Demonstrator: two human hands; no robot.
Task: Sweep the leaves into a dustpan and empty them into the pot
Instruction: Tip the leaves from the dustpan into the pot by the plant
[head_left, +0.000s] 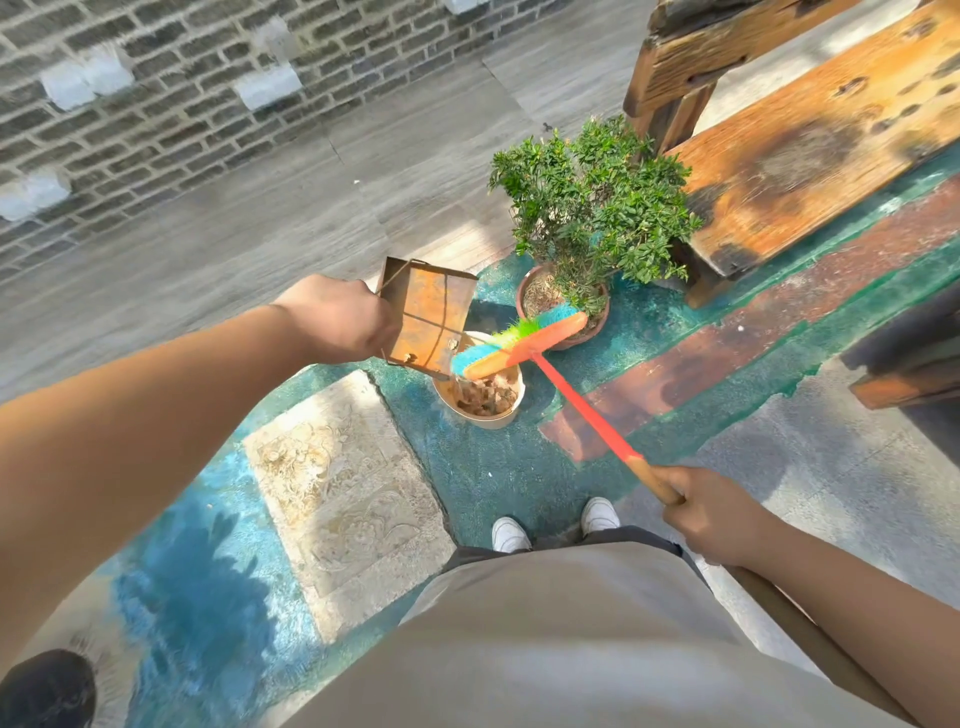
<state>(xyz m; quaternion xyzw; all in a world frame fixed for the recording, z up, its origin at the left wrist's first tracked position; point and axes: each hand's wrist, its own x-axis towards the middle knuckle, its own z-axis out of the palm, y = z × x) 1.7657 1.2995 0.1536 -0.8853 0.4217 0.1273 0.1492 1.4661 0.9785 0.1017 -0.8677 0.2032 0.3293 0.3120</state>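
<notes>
One pot in play: the pale pot (480, 397) sits on the green floor below and just ahead of your left hand, already holding a heap of dry brown leaves (485, 396).
Dustpan: your rusty metal dustpan (427, 317) is tipped up on edge, its lower lip hanging over the near-left rim of that pot, so you look to be at the emptying step.
Left grip: your left hand (340, 317) is curled at the dustpan's left side, by its wire handle; the fingers themselves are hidden behind the hand, so you can't confirm exactly how they hold it.
Right grip: your right hand (709, 512) is wrapped round the wooden part of the broom handle, well back from the head.
Broom: the broom (519, 340) with its bright multicoloured bristles lies across the pot's far rim, between the dustpan lip and the potted shrub (589, 208), far out from your right hand.
Risk, spill: the dustpan's lip only partly overlaps the pot mouth, so leaves sliding off the left corner would likely land on the floor.
Risk, scatter: if you rake the pan with the broom head too briskly, the light dry leaves could flick past the rim.
Risk, knock: with such a long reach from your grip, the head may swing wide and strike the shrub's clay pot (584, 325), or nudge the pale pot over.
Risk, slip: a loose hold on a thin wire handle could let the pan swing or twist.
</notes>
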